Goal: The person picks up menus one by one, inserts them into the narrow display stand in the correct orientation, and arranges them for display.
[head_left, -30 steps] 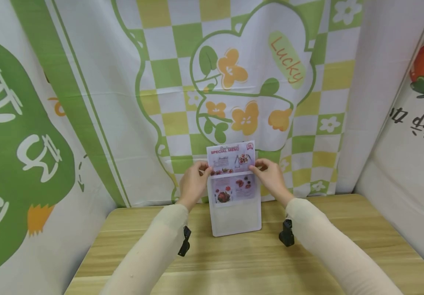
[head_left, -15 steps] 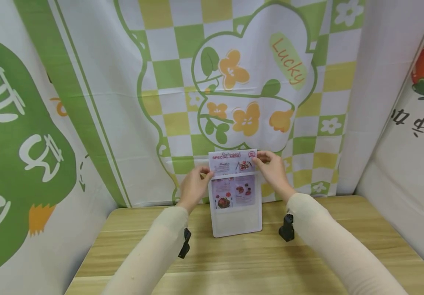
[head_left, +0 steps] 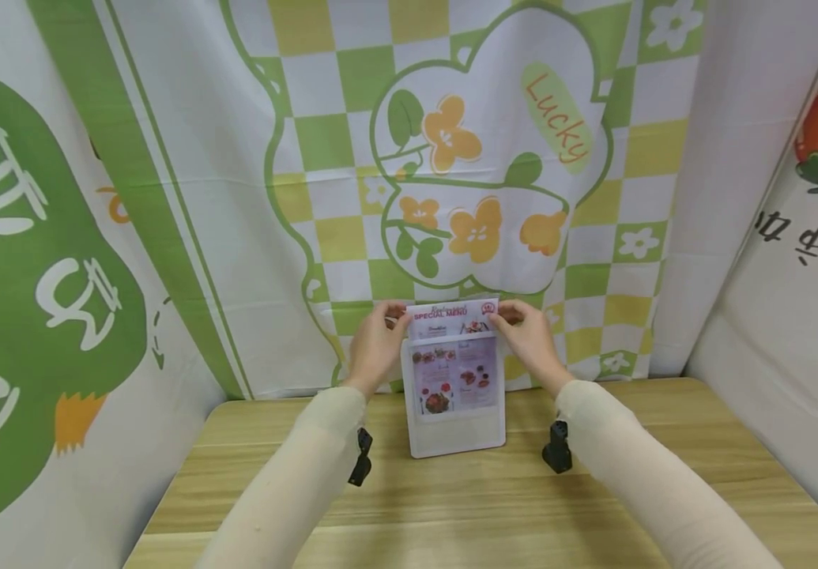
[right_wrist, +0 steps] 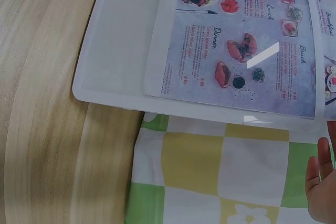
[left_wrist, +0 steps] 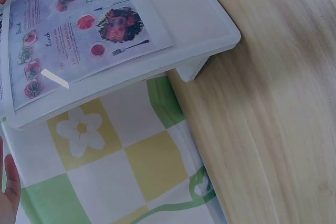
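A printed menu sheet (head_left: 449,320) headed "Special Menu" stands partly inside the clear front of a white upright display stand (head_left: 457,439). Its top strip sticks out above the stand's upper edge, and a bare band shows below its lower edge. At the sheet's upper left edge, my left hand (head_left: 375,344) pinches it between thumb and fingers. My right hand (head_left: 526,340) pinches the opposite edge near the red emblem. A short support leg (left_wrist: 190,69) behind the stand shows in the left wrist view. Both wrist views catch only parts of the hands.
The stand is on a wooden table (head_left: 451,506), close to its back edge. Just behind hangs a green, yellow and white checked cloth (head_left: 319,142). Printed cloth panels (head_left: 793,300) enclose both sides.
The menu sheet has slid down inside the stand, so less of it sticks out. My left hand has shifted up toward the sheet's top corner; the right hand has come down slightly.
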{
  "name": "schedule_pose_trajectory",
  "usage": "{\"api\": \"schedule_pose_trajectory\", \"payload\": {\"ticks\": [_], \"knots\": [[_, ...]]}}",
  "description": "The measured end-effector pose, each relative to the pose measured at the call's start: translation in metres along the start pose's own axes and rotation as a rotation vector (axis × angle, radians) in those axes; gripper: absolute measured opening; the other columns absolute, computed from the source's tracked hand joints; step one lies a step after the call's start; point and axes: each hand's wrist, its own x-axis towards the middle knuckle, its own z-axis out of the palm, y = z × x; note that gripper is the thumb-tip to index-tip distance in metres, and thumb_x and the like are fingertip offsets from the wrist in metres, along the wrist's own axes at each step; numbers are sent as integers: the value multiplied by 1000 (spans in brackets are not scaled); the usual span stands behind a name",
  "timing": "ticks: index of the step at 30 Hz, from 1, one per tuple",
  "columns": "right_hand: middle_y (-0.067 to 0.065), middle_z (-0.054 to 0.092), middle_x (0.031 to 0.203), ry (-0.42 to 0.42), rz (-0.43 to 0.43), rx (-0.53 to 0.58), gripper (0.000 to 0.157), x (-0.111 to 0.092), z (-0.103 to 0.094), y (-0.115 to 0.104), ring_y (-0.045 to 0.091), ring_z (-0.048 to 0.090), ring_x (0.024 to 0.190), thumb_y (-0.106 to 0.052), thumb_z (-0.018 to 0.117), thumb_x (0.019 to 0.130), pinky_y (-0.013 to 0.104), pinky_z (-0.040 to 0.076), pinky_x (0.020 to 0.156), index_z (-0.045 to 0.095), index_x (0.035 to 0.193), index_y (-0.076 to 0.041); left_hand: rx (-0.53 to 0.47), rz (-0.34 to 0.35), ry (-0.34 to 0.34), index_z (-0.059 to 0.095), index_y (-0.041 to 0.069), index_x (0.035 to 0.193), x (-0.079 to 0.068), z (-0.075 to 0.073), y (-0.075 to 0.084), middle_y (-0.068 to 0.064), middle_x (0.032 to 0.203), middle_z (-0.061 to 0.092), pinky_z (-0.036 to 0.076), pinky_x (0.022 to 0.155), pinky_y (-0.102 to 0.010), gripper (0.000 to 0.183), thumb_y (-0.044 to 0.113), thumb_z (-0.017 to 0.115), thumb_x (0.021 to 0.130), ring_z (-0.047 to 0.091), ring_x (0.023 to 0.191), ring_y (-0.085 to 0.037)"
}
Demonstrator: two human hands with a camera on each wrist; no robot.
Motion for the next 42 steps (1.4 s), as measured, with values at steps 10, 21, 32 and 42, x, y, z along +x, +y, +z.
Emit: {"api": "schedule_pose_trajectory", "payload": {"ticks": [10,21,32,42], "knots": [[17,69,104,6,-32,65,25,0,-1,-5,29,62,100,-14,68,95,42,49,89,66,118,-2,45,38,-14,64,14,119,-5,5,-6,-1,109,70,51,76,-36,24,27,63,99,64,92,-18],[13,69,99,2,-15,-35,18,-5,5,3,25,61,92,-12,70,93,32,48,76,71,108,-2,67,62,-8,68,18,114,-10,7,-12,2,104,70,49,69,-33,18,27,63,99,63,87,-16],[14,69,107,-26,-5,-113,17,-11,7,11,27,59,97,-14,70,93,39,50,81,72,105,-2,110,56,-44,72,19,107,-13,7,-22,4,105,69,47,63,-30,18,32,64,97,60,81,-13],[15,68,109,-41,-31,-94,19,-17,6,17,28,58,97,-16,68,95,40,48,82,72,108,-2,104,64,-25,74,20,110,-18,7,-30,3,101,70,47,56,-29,19,30,64,98,60,75,-13]]}}
